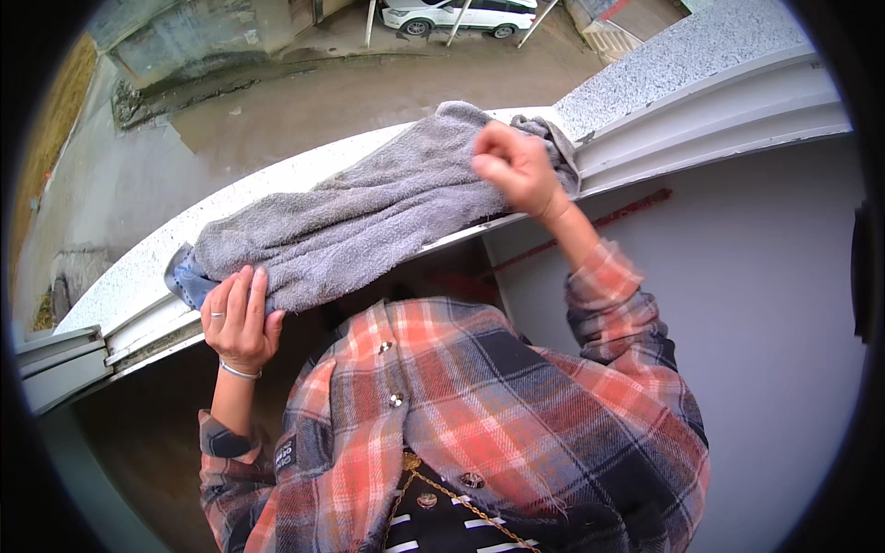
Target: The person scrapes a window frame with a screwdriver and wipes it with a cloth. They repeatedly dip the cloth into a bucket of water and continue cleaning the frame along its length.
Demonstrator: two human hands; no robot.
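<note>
A grey terry towel [359,214] lies in long folds along a white window sill and its sliding track. At its left end a blue patterned cloth [190,276] pokes out from under it. My left hand [238,318], wearing a ring and a bracelet, grips that end, fingers over the fabric and thumb at the near edge. Over the towel's right end is my right hand [515,166], blurred, its fingers curled. Whether it pinches any fabric is hidden. A bunched darker grey part of cloth [553,142] sits just beyond the right wrist.
White window track rails [712,114] run off to the right, beside a speckled stone ledge [677,76]. Outside, far below, are a wet paved yard [387,97] and a parked white car [460,14]. A pale wall panel [677,276] stands below the sill on the right.
</note>
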